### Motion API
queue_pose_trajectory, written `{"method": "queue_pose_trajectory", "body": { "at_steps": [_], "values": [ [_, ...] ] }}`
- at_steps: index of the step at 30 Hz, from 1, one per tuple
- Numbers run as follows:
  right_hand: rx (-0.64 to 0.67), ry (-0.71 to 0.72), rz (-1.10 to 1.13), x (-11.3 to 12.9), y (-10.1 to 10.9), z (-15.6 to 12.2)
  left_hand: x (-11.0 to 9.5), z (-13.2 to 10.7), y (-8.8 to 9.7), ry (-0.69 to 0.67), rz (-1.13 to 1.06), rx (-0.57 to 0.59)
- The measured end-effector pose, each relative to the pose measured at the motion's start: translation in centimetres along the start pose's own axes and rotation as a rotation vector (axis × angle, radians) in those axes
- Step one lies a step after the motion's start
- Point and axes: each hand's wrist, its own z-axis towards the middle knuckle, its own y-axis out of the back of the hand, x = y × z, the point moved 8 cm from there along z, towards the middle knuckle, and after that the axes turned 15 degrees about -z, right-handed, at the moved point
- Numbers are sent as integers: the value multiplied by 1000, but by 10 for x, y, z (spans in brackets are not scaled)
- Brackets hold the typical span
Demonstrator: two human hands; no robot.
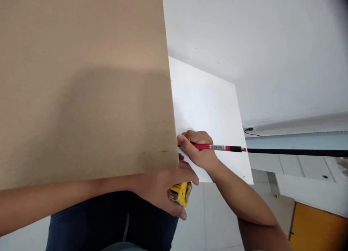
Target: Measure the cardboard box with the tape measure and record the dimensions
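A large brown board (81,84) fills the left and top of the view. Beside it on the right lies a white panel (209,102). My right hand (197,149) is closed round a red pencil (217,147), whose tip touches the right edge of the brown board, over the white panel. My left hand (163,191) reaches in from the left under the board's near edge and grips a yellow tape measure (181,193). The tape's blade is hidden.
A white wall (272,44) rises behind the panel. A thin black rod (299,152) runs to the right in line with the pencil. A black cable (251,132) lies on a white ledge. An orange surface (318,229) shows at the lower right. My dark blue clothing (108,222) is below.
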Motion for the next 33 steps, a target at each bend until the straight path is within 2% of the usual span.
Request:
{"method": "queue_pose_trajectory", "body": {
  "at_steps": [12,18,29,33],
  "values": [
    [-94,-34,-71,-2,7,-1,1,1,0,27,-1,23],
    [-63,14,-33,2,5,1,2,1,0,54,-24,41],
    [-52,-27,-52,-6,4,-1,1,1,0,2,-34,6],
    [-99,-45,-72,-6,7,-1,2,1,-1,-12,-46,-4]
  ]
}}
